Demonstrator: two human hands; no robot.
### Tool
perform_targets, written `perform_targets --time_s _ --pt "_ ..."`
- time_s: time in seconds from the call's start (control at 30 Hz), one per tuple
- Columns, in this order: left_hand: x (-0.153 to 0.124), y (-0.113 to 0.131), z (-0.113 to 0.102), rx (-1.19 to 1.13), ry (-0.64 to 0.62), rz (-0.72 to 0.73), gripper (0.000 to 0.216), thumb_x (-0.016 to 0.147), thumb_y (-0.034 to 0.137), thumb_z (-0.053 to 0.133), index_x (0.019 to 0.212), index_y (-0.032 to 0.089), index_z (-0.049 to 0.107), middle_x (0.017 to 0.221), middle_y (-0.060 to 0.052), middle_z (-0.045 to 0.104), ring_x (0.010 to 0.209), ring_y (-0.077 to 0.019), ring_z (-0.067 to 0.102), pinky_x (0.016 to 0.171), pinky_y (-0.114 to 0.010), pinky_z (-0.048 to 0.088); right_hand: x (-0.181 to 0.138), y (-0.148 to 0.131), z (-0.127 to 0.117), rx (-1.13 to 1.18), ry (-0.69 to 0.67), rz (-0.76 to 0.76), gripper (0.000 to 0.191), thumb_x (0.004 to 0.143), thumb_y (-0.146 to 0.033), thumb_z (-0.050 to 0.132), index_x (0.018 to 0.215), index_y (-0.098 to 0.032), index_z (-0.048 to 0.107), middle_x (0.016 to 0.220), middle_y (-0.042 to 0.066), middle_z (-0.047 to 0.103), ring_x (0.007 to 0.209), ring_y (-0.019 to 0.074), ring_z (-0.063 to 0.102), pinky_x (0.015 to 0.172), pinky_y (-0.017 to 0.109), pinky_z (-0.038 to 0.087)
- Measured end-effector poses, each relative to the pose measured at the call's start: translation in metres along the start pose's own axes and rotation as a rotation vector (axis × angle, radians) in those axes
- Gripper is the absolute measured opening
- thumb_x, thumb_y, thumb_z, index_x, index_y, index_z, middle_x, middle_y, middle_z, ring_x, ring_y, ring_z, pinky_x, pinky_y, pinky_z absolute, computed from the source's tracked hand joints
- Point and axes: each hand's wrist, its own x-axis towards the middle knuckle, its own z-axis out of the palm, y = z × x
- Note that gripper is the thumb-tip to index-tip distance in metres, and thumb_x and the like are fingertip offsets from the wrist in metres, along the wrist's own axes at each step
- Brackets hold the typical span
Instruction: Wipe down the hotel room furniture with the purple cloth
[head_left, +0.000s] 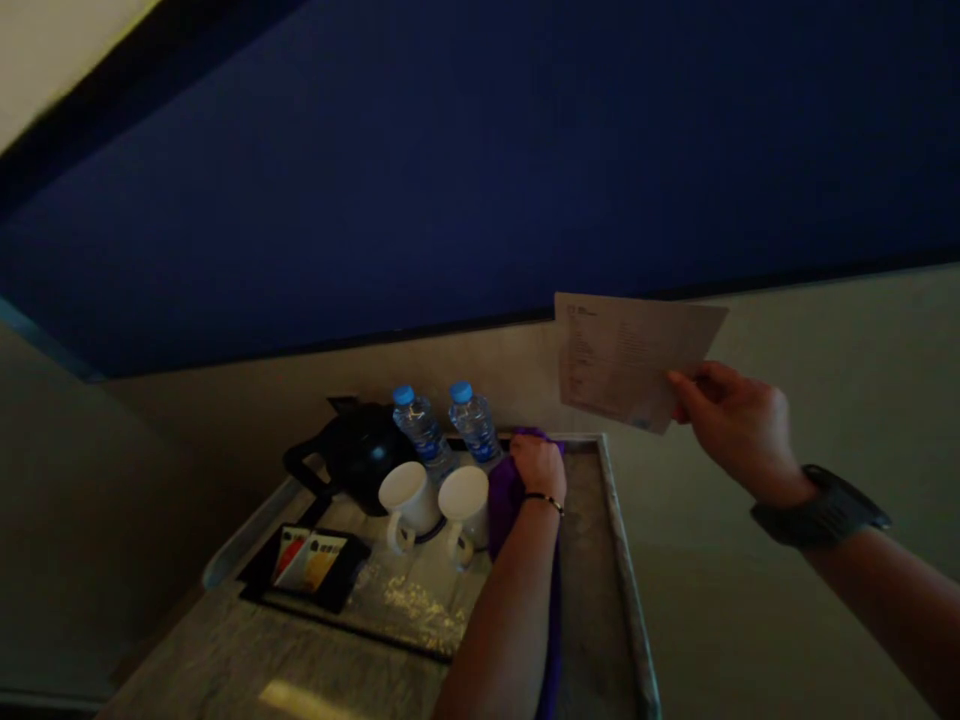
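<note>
My right hand (739, 425) pinches a printed card (626, 355) by its lower right part, raised above the stand's right edge in front of the wall. Low at the back of the marble top, my left hand (536, 468) is closed on a purple cloth (504, 505), which trails forward beneath my forearm. Just left of the cloth stand a white mug (465, 497) and a second white mug (409, 495), both upright. Behind them are two water bottles with blue caps, one bottle (475, 425) close to my left hand and the other bottle (420, 428) further left.
A black kettle (360, 450) stands at the back left. Sachets (309, 560) lie in a small black holder on a tray. The marble top (592, 590) has a raised rim at its right and back. A large dark blue panel (480, 180) hangs on the wall above.
</note>
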Motion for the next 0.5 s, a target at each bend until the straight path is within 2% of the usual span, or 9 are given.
perform_targets --time_s 0.1,0.17,0.27,0.33,0.4,0.5 --pt "-0.006 0.005 0.021 -0.036 -0.039 0.063 0.033 0.091 0.007 0.037 0.096 0.006 0.069 0.096 -0.019 0.067 0.096 -0.0252 0.063 0.080 -0.033 0.050 -0.006 0.006 -0.012 0.023 -0.006 -0.001 0.032 0.076 -0.053 0.056 0.071 -0.022 0.062 0.055 0.003 0.061 0.048 0.0179 0.056 0.044 0.027 0.039" --pt "-0.010 0.009 0.025 -0.069 0.019 0.129 0.033 0.092 0.009 0.035 0.105 0.009 0.065 0.100 -0.016 0.066 0.099 -0.0245 0.061 0.082 -0.033 0.050 -0.009 0.010 -0.013 0.040 -0.008 0.017 0.032 0.075 -0.052 0.057 0.071 -0.021 0.063 0.054 0.003 0.060 0.047 0.0177 0.056 0.044 0.027 0.039" --pt "-0.008 0.016 0.025 -0.126 0.109 0.249 0.034 0.091 0.009 0.035 0.113 0.012 0.060 0.111 -0.014 0.062 0.105 -0.0248 0.057 0.087 -0.035 0.049 -0.011 0.011 -0.003 0.060 -0.022 0.042 0.034 0.076 -0.053 0.056 0.074 -0.019 0.064 0.053 0.002 0.060 0.046 0.0164 0.055 0.044 0.025 0.038" --pt "-0.012 0.017 0.026 -0.155 0.075 0.332 0.032 0.090 0.009 0.036 0.110 0.014 0.061 0.113 -0.012 0.060 0.104 -0.0245 0.056 0.088 -0.036 0.049 -0.012 0.010 0.011 0.079 -0.040 0.034 0.036 0.076 -0.054 0.054 0.074 -0.019 0.064 0.053 0.002 0.060 0.046 0.0157 0.054 0.044 0.025 0.036" --pt "-0.030 0.011 0.027 -0.172 0.012 0.394 0.031 0.089 0.009 0.037 0.106 0.014 0.062 0.113 -0.012 0.059 0.105 -0.0251 0.055 0.090 -0.039 0.049 -0.013 0.008 0.029 0.093 -0.088 0.017 0.038 0.077 -0.055 0.052 0.072 -0.019 0.061 0.052 0.002 0.059 0.046 0.0154 0.053 0.045 0.025 0.035" --pt "-0.092 -0.009 0.032 -0.199 -0.047 0.447 0.031 0.089 0.009 0.036 0.104 0.015 0.062 0.115 -0.011 0.060 0.107 -0.0274 0.054 0.090 -0.043 0.050 -0.016 0.010 0.061 0.108 -0.196 0.007 0.039 0.076 -0.056 0.049 0.068 -0.019 0.055 0.051 0.003 0.057 0.046 0.0157 0.052 0.047 0.026 0.036"
